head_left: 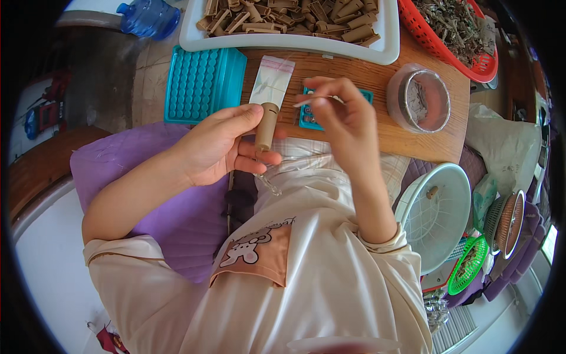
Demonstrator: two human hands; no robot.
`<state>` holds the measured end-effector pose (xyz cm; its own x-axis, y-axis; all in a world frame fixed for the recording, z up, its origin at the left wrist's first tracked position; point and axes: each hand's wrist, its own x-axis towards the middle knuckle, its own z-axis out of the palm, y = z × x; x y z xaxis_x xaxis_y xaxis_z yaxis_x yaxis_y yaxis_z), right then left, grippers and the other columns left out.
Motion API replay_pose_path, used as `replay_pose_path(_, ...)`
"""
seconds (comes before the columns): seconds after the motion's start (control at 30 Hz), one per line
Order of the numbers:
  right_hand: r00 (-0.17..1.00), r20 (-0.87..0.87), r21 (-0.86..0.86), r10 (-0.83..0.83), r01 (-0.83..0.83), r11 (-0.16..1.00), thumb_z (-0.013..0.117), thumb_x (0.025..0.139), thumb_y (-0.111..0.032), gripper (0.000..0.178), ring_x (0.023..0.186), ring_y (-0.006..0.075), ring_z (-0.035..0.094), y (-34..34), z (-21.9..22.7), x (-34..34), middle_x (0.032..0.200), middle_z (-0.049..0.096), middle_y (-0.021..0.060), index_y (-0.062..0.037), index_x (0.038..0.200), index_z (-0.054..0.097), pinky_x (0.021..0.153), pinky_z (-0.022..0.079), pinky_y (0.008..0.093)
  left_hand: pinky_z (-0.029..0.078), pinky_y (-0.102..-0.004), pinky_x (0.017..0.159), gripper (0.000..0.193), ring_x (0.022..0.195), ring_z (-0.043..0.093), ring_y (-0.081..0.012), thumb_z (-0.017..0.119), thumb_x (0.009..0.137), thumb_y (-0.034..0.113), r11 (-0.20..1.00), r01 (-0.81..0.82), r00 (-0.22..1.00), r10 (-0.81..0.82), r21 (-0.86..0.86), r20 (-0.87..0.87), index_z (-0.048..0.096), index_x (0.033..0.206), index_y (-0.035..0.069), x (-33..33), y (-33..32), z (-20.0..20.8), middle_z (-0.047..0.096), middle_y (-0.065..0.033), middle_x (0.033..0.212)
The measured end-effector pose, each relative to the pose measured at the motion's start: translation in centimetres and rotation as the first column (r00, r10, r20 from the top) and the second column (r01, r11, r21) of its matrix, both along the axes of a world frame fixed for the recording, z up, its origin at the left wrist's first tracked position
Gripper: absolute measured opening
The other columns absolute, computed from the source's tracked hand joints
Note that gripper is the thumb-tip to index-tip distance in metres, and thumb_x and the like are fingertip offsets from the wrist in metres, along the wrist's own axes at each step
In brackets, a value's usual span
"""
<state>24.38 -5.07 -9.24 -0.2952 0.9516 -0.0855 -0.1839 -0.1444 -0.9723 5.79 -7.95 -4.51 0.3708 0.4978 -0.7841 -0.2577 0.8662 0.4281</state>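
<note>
My left hand grips a brown plastic cylinder between thumb and fingers, roughly upright with a slot near its top. A clear, thin strand dangles below the fingers; whether it joins the cylinder I cannot tell. To the right, my right hand is raised over the table, thumb and forefinger pinching a thin whitish strip. Partly hidden behind that hand lies a small teal tray with small round pieces in it. A clear plastic bag lies flat just beyond the cylinder.
A white tub heaped with brown casings stands at the back of the wooden table. A teal tray with round cells is at left. On the right are a clear round container, a red basket and a pale basin.
</note>
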Motion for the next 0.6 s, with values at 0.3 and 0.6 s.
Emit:
replay_pose_path(0.3,0.990,0.119,0.127,-0.080,0.065,0.990,0.051,0.082,-0.001,0.005,0.076,0.0154,0.061,-1.2,0.0,-2.3,0.088,0.057,0.0102,0.0027,0.082,0.047,0.059,0.049,0.0238,0.051,-0.0253,0.059,0.034,0.077,0.061,-0.0180,0.041,0.089,0.034,0.997,0.017,1.000,-0.015,0.076,-0.027,0.043,0.109,0.006,0.1,0.0,0.1,0.055,-0.0094,0.102)
replay_pose_path(0.6,0.994,0.002,-0.004,-0.113,0.113,0.994,0.052,0.080,0.001,0.003,0.067,0.0164,0.061,-1.8,0.2,-3.4,0.080,0.056,0.0110,0.0036,0.080,0.049,0.057,0.051,0.0256,0.050,-0.0230,0.052,0.037,0.066,0.061,-0.0147,0.040,0.089,0.038,0.998,-0.021,0.988,0.031,0.067,-0.154,0.045,0.108,0.007,0.8,0.1,0.2,0.056,-0.0091,0.099)
